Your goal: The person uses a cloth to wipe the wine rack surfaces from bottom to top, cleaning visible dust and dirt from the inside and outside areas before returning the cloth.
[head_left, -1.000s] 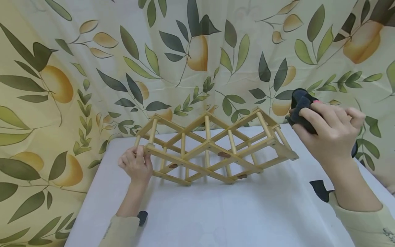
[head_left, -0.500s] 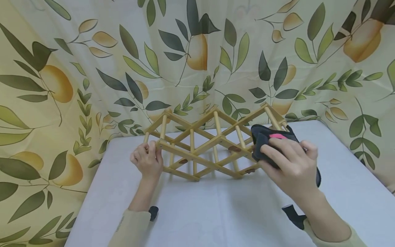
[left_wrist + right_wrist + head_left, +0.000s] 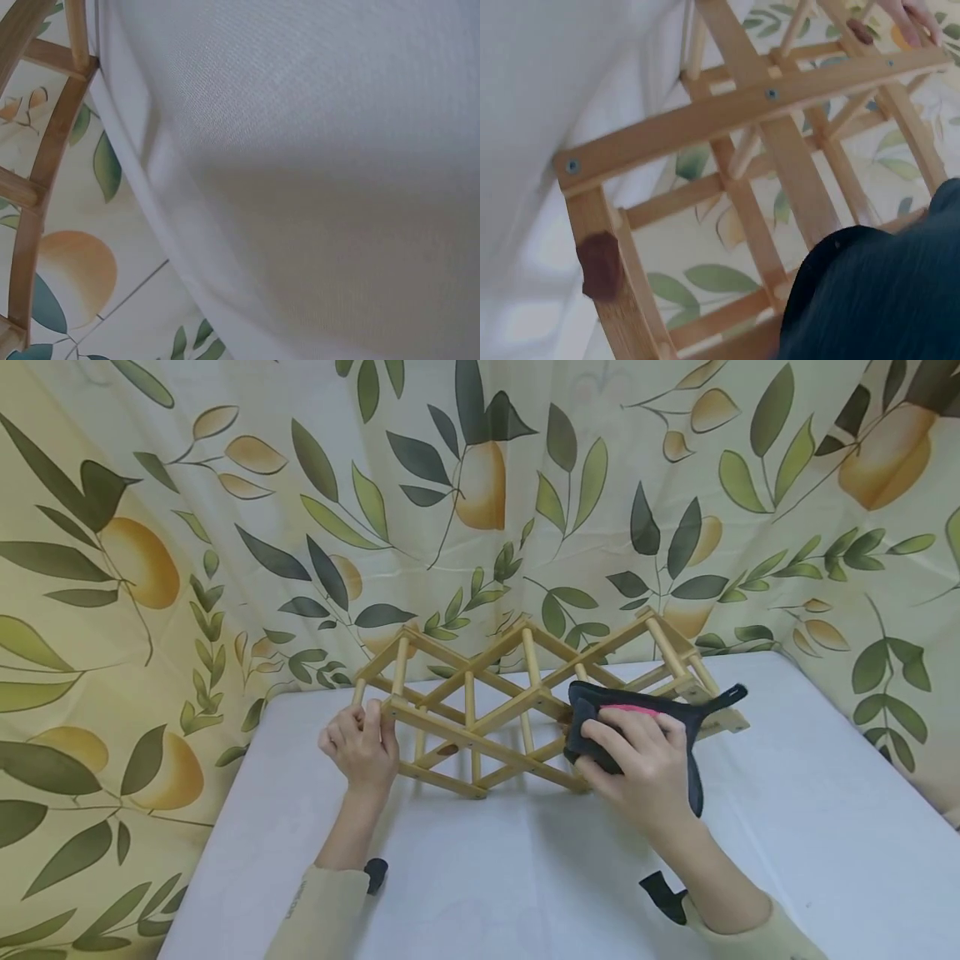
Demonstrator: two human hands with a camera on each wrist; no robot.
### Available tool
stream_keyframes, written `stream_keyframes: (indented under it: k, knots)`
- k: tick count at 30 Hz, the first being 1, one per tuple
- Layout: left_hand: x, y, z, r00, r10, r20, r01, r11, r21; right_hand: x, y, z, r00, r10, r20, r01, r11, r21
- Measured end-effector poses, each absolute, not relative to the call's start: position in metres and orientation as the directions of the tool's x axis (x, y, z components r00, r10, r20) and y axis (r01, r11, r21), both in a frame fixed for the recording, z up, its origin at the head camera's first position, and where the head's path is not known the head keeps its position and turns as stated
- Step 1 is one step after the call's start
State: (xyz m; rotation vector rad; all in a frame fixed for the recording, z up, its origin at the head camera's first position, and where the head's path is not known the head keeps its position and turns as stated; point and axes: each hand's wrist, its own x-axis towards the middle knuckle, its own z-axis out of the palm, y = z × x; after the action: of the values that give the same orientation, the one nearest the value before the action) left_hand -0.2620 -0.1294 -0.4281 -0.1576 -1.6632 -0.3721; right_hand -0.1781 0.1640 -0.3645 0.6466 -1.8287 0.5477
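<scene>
A wooden lattice rack (image 3: 468, 739), its crossed slats joined by round dowels, stands on the table. My left hand (image 3: 362, 747) grips its left end. My right hand (image 3: 637, 764) holds a dark cloth mitt (image 3: 678, 710) with a pink patch and a hanging loop, in front of the rack's right part. Whether the mitt touches the slats I cannot tell. A reddish-brown patch (image 3: 447, 750) marks a lower slat. In the right wrist view, another brown patch (image 3: 600, 266) sits on a slat near the mitt (image 3: 877, 292). The left wrist view catches only the rack's edge (image 3: 45, 157).
A white cloth covers the table (image 3: 480, 877). Behind and to the left hangs a curtain (image 3: 585, 485) printed with leaves and orange fruit. Black straps (image 3: 663, 897) stick out at both sleeve cuffs.
My right hand has brought the mitt left and down from beyond the rack's right end to its front. Early on, the rack and my left hand shifted slightly right.
</scene>
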Motion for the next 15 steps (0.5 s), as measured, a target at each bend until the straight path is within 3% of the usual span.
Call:
stream_keyframes:
  k: [3, 9, 15]
  knots:
    - [-0.262, -0.130, -0.428, -0.129, -0.116, 0.985, 0.320, 0.935, 0.153, -0.183, 0.159, -0.368, -0.283, -0.189, 0.940, -0.657, 0.752, -0.047]
    - [-0.263, -0.132, -0.428, -0.126, -0.110, 0.986, 0.360, 0.921, 0.149, -0.188, 0.153, -0.374, -0.400, -0.223, 0.889, -0.621, 0.779, -0.084]
    - [-0.262, -0.134, -0.427, -0.120, -0.103, 0.987, 0.413, 0.900, 0.144, -0.188, 0.150, -0.377, -0.471, -0.254, 0.845, -0.568, 0.820, -0.070]
